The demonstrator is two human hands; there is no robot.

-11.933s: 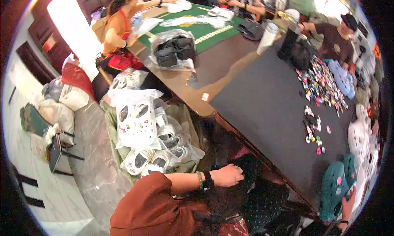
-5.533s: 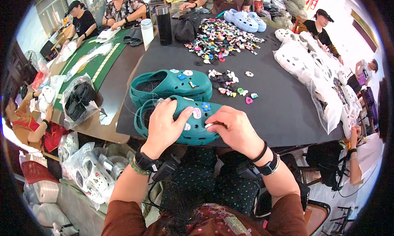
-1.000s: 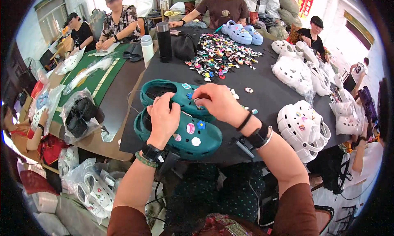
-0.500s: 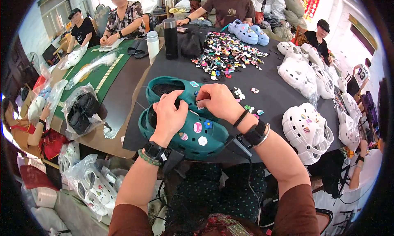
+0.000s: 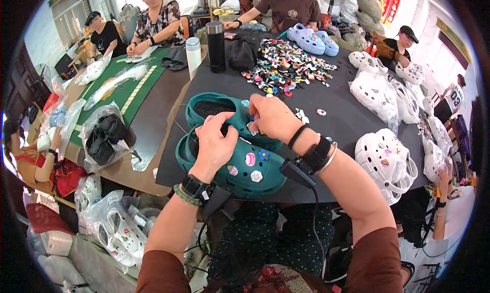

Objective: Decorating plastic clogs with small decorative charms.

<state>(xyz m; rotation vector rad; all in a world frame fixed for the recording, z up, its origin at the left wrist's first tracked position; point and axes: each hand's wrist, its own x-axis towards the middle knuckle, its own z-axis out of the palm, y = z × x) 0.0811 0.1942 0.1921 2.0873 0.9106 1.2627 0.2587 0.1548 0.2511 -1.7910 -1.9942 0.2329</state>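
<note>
Two dark green clogs lie side by side in front of me at the table edge. The near clog (image 5: 240, 183) carries several charms on its upper, among them a blue flower (image 5: 263, 155), a pink-and-white round one (image 5: 250, 159) and a white rose (image 5: 256, 176). My left hand (image 5: 214, 142) is closed on the far clog (image 5: 212, 100) at its foot opening, fingertips partly hidden inside. My right hand (image 5: 275, 117) pinches a small charm (image 5: 251, 125) against the far clog's upper; the fingers cover most of it.
A heap of colourful charms (image 5: 291, 63) lies farther back, beside light blue clogs (image 5: 312, 41). White clogs (image 5: 384, 163) stand at right, with bagged white ones (image 5: 372, 94) beyond. A black bottle (image 5: 216, 47) and a white bottle (image 5: 193, 53) stand at back left. Co-workers sit around.
My right hand has turned slightly and its pinched fingers now sit against the far clog's upper. My left hand keeps its hold. The co-worker at far right has raised their head.
</note>
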